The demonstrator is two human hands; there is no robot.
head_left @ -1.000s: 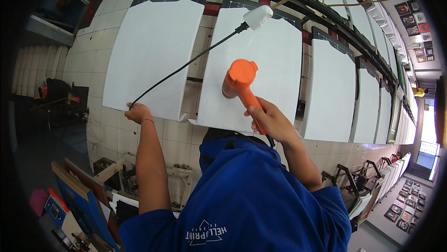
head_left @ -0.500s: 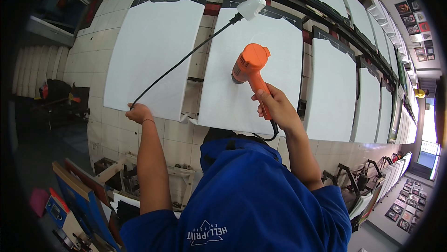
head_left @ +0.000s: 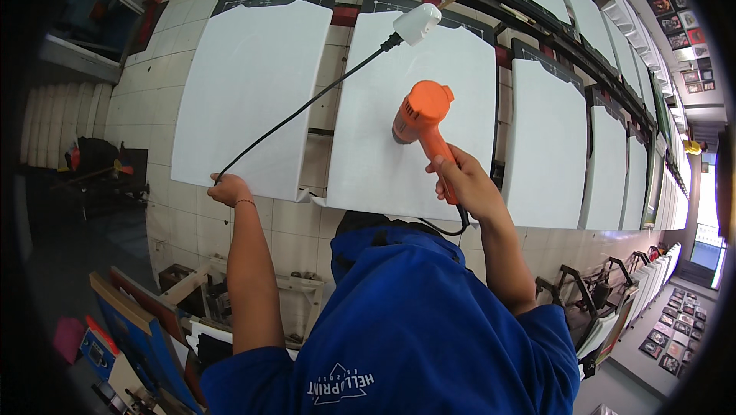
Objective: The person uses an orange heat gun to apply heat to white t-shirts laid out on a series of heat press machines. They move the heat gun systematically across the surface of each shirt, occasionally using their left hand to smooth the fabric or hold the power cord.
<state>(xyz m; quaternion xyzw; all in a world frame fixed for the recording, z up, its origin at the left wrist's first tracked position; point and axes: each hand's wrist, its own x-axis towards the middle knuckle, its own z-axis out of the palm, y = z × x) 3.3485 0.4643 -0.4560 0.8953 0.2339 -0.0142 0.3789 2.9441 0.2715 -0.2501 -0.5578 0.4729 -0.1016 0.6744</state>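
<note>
- While our right hand [head_left: 464, 181] grips the orange heat gun [head_left: 420, 116], its nozzle points onto the white shirt [head_left: 414, 108] ahead.
- Our left hand [head_left: 228, 189], farther left, pinches the black cord [head_left: 307, 104].

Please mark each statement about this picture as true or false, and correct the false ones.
1. The right hand holds an orange heat gun. True.
2. The heat gun points at the leftmost white panel. False: its nozzle faces the middle white panel, the second from the left.
3. The left hand holds the black cable. True.
4. The cable ends in a black plug. False: it runs up to a white plug.
5. The person wears a red shirt. False: the shirt is blue.
</note>
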